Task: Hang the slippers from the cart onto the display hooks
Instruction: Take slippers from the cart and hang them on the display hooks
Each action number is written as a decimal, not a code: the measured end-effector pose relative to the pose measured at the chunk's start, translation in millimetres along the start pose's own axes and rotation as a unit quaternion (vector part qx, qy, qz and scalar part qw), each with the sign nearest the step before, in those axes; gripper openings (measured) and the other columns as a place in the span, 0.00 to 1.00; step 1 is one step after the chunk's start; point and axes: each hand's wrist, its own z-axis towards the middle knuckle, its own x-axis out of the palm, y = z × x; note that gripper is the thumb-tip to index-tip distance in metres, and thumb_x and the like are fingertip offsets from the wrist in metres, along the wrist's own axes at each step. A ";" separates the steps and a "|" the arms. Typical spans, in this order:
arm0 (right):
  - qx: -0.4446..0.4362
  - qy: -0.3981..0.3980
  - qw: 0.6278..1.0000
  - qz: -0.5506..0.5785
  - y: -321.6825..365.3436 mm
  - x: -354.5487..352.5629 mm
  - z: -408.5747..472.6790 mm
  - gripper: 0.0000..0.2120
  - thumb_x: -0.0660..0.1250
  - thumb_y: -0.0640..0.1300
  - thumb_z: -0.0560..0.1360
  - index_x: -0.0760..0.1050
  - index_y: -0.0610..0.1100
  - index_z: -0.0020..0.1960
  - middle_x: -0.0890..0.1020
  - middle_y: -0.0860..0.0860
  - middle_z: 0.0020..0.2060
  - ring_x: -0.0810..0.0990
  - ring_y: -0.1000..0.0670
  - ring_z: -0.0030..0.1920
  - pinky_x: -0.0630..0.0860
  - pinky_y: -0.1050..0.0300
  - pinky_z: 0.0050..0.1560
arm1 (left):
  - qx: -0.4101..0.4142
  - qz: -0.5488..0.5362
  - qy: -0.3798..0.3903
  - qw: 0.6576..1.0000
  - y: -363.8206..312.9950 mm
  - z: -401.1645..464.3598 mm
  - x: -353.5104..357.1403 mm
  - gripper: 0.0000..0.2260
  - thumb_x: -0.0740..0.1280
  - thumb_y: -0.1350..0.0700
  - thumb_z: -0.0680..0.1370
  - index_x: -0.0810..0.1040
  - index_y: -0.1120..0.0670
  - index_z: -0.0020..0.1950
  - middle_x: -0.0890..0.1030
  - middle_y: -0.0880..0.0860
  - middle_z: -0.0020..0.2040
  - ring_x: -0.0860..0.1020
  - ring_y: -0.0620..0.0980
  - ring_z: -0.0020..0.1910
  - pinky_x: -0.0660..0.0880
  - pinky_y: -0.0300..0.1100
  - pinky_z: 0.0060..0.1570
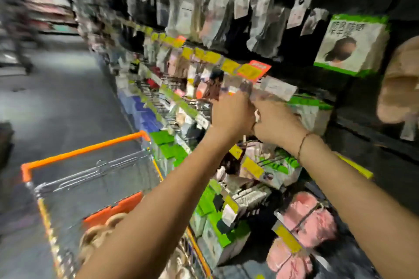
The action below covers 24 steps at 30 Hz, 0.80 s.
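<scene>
Beige plush slippers (99, 235) lie heaped at the near end of an orange-rimmed cart (84, 149), under the person's left forearm. Soft, light and squashable by the look of them, they should bear a firm squeeze without harm. The sensible place to take hold is likely the hang tab or the bridge joining a pair, so that the hole stays free for the hook (the blur hides any such tab here).

Further out, both hands are raised to the display. The left hand (231, 113) has its fingers curled tight around a blurred packet (243, 88) at the end of a hook. The right hand (275, 122) meets it knuckle to knuckle, its fingers also bent in. Whether they pinch the same packet or the hook itself cannot be told.

Beyond the hands hang rows of bagged goods behind yellow price tags (212, 56), with a green-edged mask box (351, 43) to the right. A beige plush item (401, 84) hangs at the far right edge, and pink slippers (310, 217) sit lower down.
</scene>
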 end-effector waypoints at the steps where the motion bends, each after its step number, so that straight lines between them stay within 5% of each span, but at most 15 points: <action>1: -0.024 0.018 1.000 0.004 23.6 21.7 -1.7 0.09 0.65 0.40 0.73 0.74 0.43 0.54 0.80 0.41 0.55 0.77 0.37 0.58 0.72 0.52 0.46 | -0.022 0.011 0.000 1.000 29.7 -20.7 -8.8 0.11 0.62 0.52 0.79 0.80 0.54 0.56 0.83 0.60 0.52 0.81 0.64 0.53 0.75 0.51 0.47; 12: -0.190 0.293 0.932 0.097 201.3 321.5 -80.9 0.12 0.66 0.43 0.74 0.82 0.48 0.55 0.84 0.42 0.52 0.80 0.39 0.55 0.76 0.50 0.52 | -0.339 0.107 0.194 0.914 305.0 -274.8 29.8 0.19 0.64 0.47 0.74 0.80 0.55 0.60 0.83 0.59 0.55 0.82 0.62 0.56 0.78 0.52 0.52; 17: -0.160 0.384 0.907 0.061 187.6 434.7 -99.3 0.11 0.63 0.44 0.74 0.83 0.50 0.50 0.84 0.45 0.50 0.82 0.40 0.53 0.80 0.50 0.52 | -0.392 0.087 0.221 0.889 369.3 -328.8 88.4 0.12 0.63 0.56 0.76 0.79 0.56 0.57 0.82 0.60 0.54 0.81 0.64 0.53 0.78 0.54 0.50; 24: -0.118 0.491 0.863 0.006 131.8 536.0 -136.4 0.06 0.62 0.46 0.78 0.76 0.46 0.48 0.81 0.43 0.49 0.79 0.42 0.48 0.80 0.49 0.48 | -0.488 0.010 0.328 0.809 398.7 -398.4 202.1 0.04 0.66 0.55 0.74 0.77 0.54 0.44 0.80 0.54 0.45 0.80 0.57 0.44 0.79 0.49 0.44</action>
